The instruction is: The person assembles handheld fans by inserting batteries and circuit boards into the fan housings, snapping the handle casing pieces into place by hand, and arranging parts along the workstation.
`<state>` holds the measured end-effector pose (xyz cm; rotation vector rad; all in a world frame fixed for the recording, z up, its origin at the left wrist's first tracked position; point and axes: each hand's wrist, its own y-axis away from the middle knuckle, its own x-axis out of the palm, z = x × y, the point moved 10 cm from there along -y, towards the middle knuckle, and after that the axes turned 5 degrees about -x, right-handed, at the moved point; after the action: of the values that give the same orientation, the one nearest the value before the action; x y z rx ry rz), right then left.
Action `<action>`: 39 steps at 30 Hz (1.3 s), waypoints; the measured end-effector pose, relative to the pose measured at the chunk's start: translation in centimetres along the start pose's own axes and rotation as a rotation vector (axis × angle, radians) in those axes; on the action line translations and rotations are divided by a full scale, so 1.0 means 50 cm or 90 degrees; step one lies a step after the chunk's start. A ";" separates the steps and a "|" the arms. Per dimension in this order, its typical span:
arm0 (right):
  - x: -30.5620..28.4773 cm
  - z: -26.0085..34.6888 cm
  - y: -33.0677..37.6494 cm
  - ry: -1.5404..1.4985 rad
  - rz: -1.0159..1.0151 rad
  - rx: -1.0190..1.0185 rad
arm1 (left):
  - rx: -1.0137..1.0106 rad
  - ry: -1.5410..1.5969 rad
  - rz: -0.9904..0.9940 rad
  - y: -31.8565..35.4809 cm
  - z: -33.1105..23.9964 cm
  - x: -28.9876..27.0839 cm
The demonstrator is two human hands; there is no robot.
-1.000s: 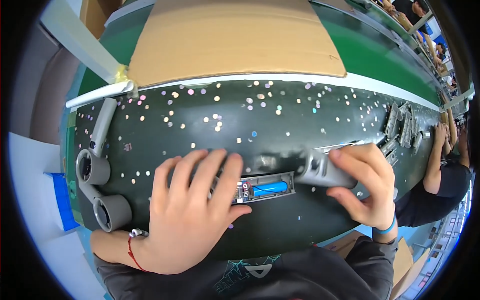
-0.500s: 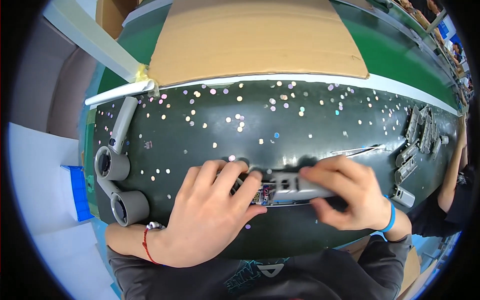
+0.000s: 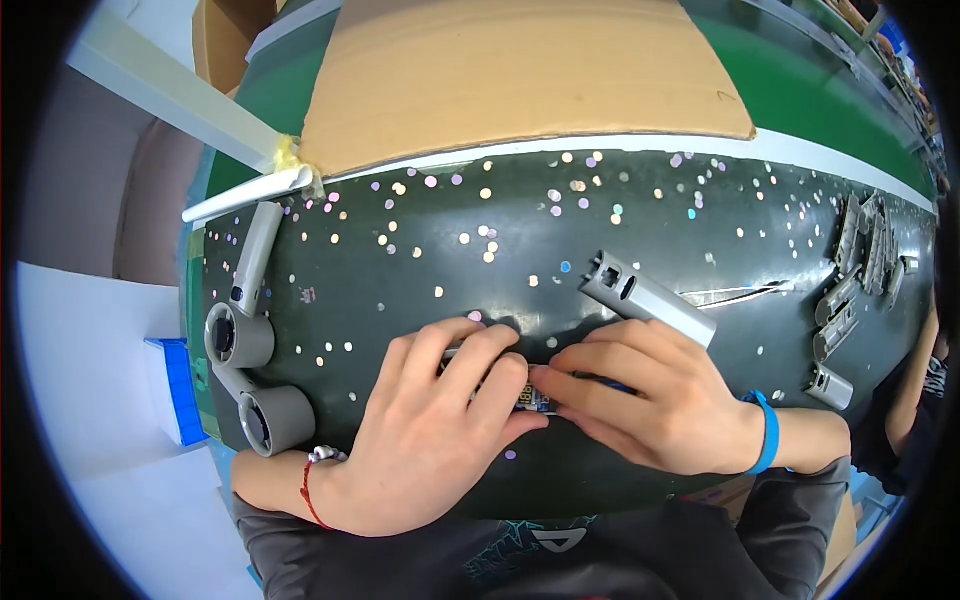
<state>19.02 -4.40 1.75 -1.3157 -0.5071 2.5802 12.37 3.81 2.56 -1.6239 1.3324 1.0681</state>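
In front of me lies an opened device with a small circuit board (image 3: 538,398) in it, mostly covered by my hands. My left hand (image 3: 440,430) is closed over the device's left part, fingers curled along its far side and thumb on the near side. Against the board's right part, my right hand (image 3: 650,400) has thumb and fingertips drawn together, pinching at it; the exact hold is partly hidden. A grey half-shell cover (image 3: 655,302) with cut-out holes rests on the table just beyond my right hand, apart from it.
Two grey handheld devices with round heads (image 3: 275,418) lie at the left. Tweezers (image 3: 745,293) sit right of the cover. Several grey shell pieces (image 3: 845,255) are heaped at the far right, near another person's arm (image 3: 912,385). Cardboard (image 3: 530,80) lies beyond; small round stickers dot the dark tabletop (image 3: 400,280).
My right hand has let go of the grey cover, which now lies farther back on the table. The fingers have moved left and down to the board. My left hand keeps its hold.
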 end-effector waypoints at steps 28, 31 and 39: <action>-0.006 -0.029 0.009 -0.135 -0.034 0.060 | 0.012 0.053 0.049 -0.002 -0.004 0.002; -0.005 -0.022 0.015 -0.113 -0.013 0.041 | 0.017 0.053 0.053 0.000 -0.009 0.006; -0.106 -0.086 0.014 0.203 0.068 0.205 | 0.011 0.052 0.054 -0.001 0.005 0.005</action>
<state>25.57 -5.90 3.08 -1.6212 0.0333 2.3336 12.40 3.97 2.24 -1.6260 1.4721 1.0463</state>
